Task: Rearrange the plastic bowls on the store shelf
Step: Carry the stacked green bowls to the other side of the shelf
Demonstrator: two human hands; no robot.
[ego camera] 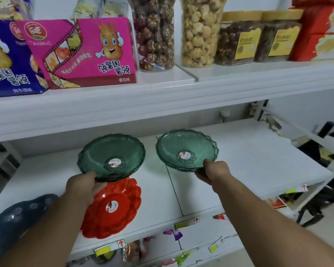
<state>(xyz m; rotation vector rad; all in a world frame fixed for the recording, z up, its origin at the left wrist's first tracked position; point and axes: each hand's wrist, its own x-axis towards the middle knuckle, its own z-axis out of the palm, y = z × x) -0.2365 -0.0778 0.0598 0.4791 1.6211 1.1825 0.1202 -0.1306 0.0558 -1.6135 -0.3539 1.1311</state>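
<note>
My left hand (pixel 81 186) grips the near rim of a dark green bowl stack (pixel 112 153), tilted above the white lower shelf (pixel 154 191). Under that stack a red scalloped bowl (pixel 114 209) lies on the shelf near its front edge, partly behind my left forearm. My right hand (pixel 213 171) holds the near rim of a lighter green bowl stack (pixel 183 147), also tilted, to the right of the first. Each bowl shows a round label sticker in its centre.
A dark blue patterned bowl (pixel 14 218) sits at the shelf's left end. The upper shelf (pixel 162 97) carries pink and purple chip boxes, tall snack jars and red boxes. Price tags line the shelf front. The lower shelf's right half (pixel 258 157) is bare white board.
</note>
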